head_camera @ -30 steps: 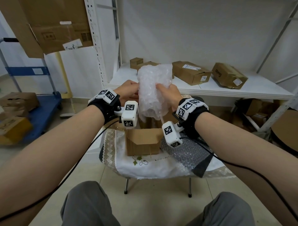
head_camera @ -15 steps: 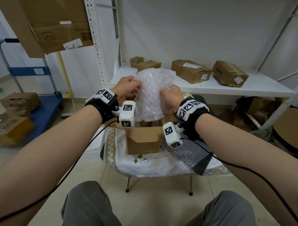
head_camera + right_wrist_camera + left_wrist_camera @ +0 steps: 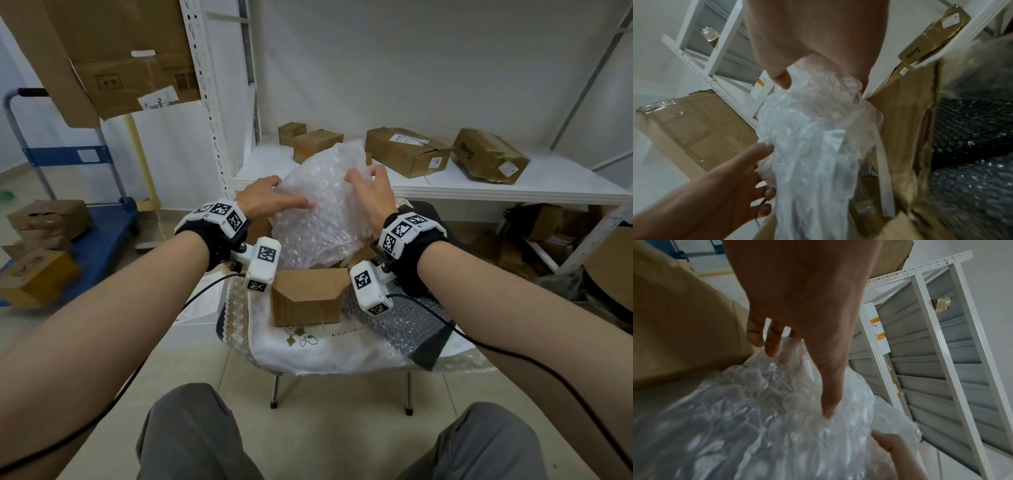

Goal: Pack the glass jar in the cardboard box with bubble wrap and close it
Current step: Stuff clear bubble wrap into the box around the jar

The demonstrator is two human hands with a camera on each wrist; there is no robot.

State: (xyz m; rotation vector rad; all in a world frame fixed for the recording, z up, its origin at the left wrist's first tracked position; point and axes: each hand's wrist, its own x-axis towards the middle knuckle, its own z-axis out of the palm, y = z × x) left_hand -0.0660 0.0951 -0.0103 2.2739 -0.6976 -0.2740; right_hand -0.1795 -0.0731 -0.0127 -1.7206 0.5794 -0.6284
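Left hand (image 3: 263, 200) lies against the wrap (image 3: 325, 209) at its 9 o'clock, thumb along the face, fingers curled behind; I read that as a grip. Right hand (image 3: 371, 193) pinches the wrap's edge at 2 o'clock. Since a second ago I have brought the wrap lower and spread it wider over the open box (image 3: 308, 296); judged: stuffing begun, flaps not yet closed. Head view shows the box on the cloth-covered stool (image 3: 308, 349). Only the right wrist view looks inside: a glassy shape, probably the jar (image 3: 865, 209), at the wrap's 5 o'clock.
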